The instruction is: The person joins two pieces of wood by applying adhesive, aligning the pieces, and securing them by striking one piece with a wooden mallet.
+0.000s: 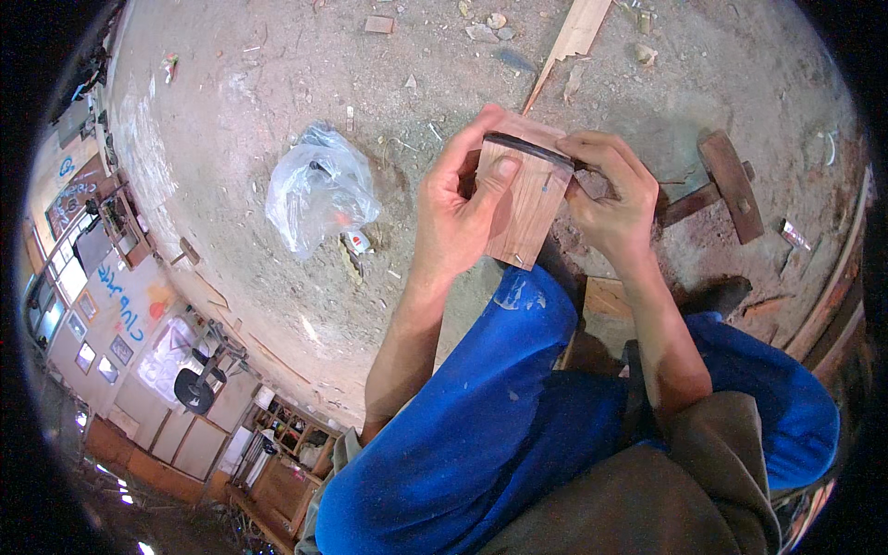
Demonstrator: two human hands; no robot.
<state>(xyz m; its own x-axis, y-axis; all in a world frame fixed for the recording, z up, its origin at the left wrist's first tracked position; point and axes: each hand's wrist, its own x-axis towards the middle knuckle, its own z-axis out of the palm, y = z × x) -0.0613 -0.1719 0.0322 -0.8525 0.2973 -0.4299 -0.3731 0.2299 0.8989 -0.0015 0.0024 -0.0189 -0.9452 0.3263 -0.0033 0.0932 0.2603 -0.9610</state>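
Note:
A small wooden block (529,222), pale reddish brown with visible grain, is held above my blue-trousered knee. Across its upper part runs a narrow dark band (529,148); I cannot tell whether it is rubber or another material. My left hand (446,213) is closed around the block's left side, with the thumb pressed on the face below the band. At the right edge, my right hand (618,199) has its fingers bent and pinched by the band's end. Exactly what those right fingertips grip is partly hidden.
A wooden mallet (731,190) lies on the dirt floor to the right. Left of my hands is a crumpled clear plastic bag (319,190). A long splintered plank (578,32) lies ahead, among scattered chips. Shelves (296,439) stand at the far left.

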